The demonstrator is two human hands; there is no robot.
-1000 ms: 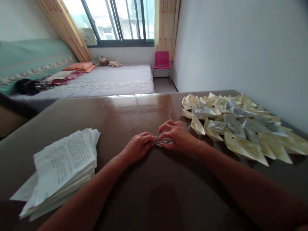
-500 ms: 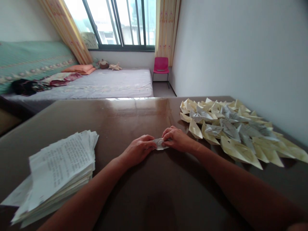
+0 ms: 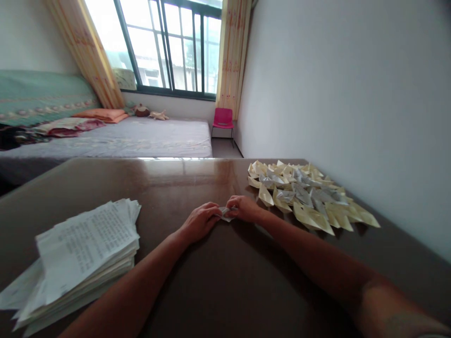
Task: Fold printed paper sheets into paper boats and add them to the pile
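Observation:
Between my two hands, at the middle of the table, is a small piece of folded paper [image 3: 226, 215], greyish white. My left hand [image 3: 202, 219] pinches its left end, and the fingers of my right hand [image 3: 244, 208] are closed on its right end. Parts of the paper are hidden beneath the fingertips. To the right, many folded paper boats [image 3: 312, 213], cream and grey, sit crowded together. On the left lies a fanned stack of printed sheets [image 3: 84, 249], close to my left forearm.
The glossy brown table [image 3: 225, 286] reaches toward a bed [image 3: 158, 138] with a pale sheet. A pink chair [image 3: 223, 118] stands beyond the table's far edge. A white wall [image 3: 317, 84] runs along the right side.
The camera view has tipped up and turned right, so the room appears lower and farther left. Both hands keep hold of the folded paper, whose visible shape looks narrower and more pointed.

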